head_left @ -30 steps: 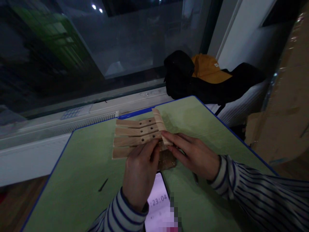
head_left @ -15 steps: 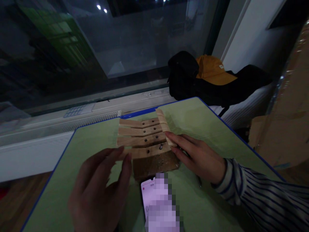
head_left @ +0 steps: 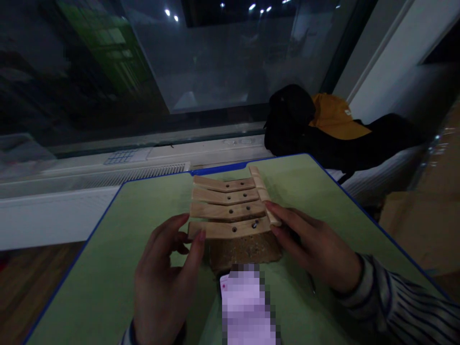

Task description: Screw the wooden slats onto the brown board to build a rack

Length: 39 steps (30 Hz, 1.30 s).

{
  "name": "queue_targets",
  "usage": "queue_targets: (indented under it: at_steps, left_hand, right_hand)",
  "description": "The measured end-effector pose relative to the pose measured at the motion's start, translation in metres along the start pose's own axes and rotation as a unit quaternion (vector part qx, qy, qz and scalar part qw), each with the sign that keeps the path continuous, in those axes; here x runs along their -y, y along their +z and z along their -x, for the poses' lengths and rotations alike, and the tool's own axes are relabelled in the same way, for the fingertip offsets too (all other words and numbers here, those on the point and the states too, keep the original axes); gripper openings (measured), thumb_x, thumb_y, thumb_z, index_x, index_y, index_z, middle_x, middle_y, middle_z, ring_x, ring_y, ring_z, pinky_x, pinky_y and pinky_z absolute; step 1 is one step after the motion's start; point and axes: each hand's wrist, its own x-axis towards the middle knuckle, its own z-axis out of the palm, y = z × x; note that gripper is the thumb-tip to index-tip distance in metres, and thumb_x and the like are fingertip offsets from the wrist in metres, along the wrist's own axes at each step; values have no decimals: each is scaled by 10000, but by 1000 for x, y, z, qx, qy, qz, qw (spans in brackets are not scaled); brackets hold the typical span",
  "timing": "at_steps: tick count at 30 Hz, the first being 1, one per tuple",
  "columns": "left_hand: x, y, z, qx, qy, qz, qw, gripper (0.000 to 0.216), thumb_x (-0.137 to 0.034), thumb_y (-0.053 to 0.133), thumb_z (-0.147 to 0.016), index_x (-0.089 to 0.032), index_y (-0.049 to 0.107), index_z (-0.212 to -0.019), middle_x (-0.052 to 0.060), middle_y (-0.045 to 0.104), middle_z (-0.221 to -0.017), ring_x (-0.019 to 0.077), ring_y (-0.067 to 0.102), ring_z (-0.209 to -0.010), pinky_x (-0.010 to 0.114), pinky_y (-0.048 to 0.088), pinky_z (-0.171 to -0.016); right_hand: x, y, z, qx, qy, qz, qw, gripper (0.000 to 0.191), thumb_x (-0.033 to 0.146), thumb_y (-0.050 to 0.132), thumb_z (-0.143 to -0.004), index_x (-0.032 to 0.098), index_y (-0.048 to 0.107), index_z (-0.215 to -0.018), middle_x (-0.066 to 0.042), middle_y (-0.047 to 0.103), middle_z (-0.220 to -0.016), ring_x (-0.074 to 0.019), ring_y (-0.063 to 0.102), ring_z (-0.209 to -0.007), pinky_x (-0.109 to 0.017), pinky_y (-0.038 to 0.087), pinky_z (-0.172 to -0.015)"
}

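Observation:
Several bent wooden slats (head_left: 228, 210) with dark holes lie side by side, joined at their right ends to a pale wooden crosspiece (head_left: 259, 187). My left hand (head_left: 161, 273) has its thumb and index finger around the left end of the nearest slat (head_left: 215, 230). At the crosspiece's near end, my right hand (head_left: 316, 242) pinches it between thumb and fingers. A small shiny metal piece (head_left: 255, 224) stands in the nearest slat's right hole. Beneath the slats' near side is a rough brown block (head_left: 244, 250).
Everything rests on a green table (head_left: 151, 201) with a blue edge. A phone (head_left: 247, 306), its screen partly pixelated, lies in front of the block. A thin dark object (head_left: 312, 283) is near my right wrist. Beyond the table are a yellow cap (head_left: 336, 117) and a window.
The view has shifted, so the table and slats appear farther right. My left fingers have moved apart slightly at the nearest slat's end. My right hand keeps its pinch on the crosspiece.

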Motion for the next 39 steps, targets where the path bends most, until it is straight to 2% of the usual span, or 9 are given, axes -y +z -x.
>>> queue_targets:
  at_steps: [3,8,12,16,21,24,27,32,39]
  left_hand:
    - [2,0,1,-3,-3,13,1000,335,-395,649,-777,-263,586,-1078,16,640,-997,120,592,-651,257,489,-580]
    - [4,0,1,-2,-15,6,1000,344,-403,656,-770,-267,586,-1078,11,642,-950,126,582,-655,259,485,-570]
    - [8,0,2,5,-19,22,1000,348,-395,664,-768,-273,581,-1083,6,640,-930,129,591,-666,269,491,-591]
    - [10,0,3,15,-13,50,999,338,-371,663,-776,-278,575,-1088,-3,637,-900,132,602,-697,271,495,-627]
    - [9,1,2,16,8,58,998,302,-334,662,-780,-260,582,-1062,-6,618,-865,131,589,-702,264,489,-641]
    - [8,2,3,21,6,76,997,287,-331,652,-788,-253,581,-1055,-1,611,-893,133,587,-723,261,495,-650]
    - [8,4,4,29,2,91,995,277,-330,643,-794,-255,579,-1054,2,609,-944,130,590,-732,261,505,-658]
    - [9,7,3,37,2,101,994,270,-295,635,-805,-261,573,-1065,-1,607,-982,130,601,-738,269,516,-661]
    - [9,8,5,29,2,118,993,263,-266,638,-803,-255,576,-1058,-1,606,-1000,125,610,-753,265,521,-687]
  right_hand:
    - [0,-1,1,4,-1,17,1000,513,191,424,-905,249,277,-1393,-78,581,-1205,-160,602,-1010,-305,516,-855]
    - [2,-6,2,4,-8,55,998,540,199,453,-894,226,268,-1401,-84,573,-1236,-169,586,-1056,-302,507,-883]
    - [5,-17,1,-38,-40,139,989,475,237,521,-864,182,399,-1320,-99,576,-1212,-185,576,-1060,-315,497,-902]
    - [16,-36,-1,-84,-79,220,969,436,261,567,-839,152,477,-1251,-121,581,-1161,-218,573,-1011,-366,501,-852]
    - [35,-50,-13,-65,-140,270,950,344,263,563,-839,152,554,-1164,-132,592,-1156,-261,562,-984,-432,476,-796]
    - [41,-46,-24,-55,-164,295,940,259,264,555,-840,161,623,-1068,-140,603,-1152,-289,563,-960,-473,473,-768]
    - [43,-38,-31,-40,-166,310,935,216,250,569,-828,172,659,-1007,-137,615,-1154,-301,557,-993,-510,458,-818]
    - [43,-28,-35,-14,-152,326,933,195,245,582,-817,163,672,-970,-129,591,-1216,-307,503,-1126,-565,344,-969]
    - [42,-22,-37,-6,-165,339,926,205,181,485,-859,140,686,-870,-158,581,-1228,-342,488,-1153,-621,302,-977]
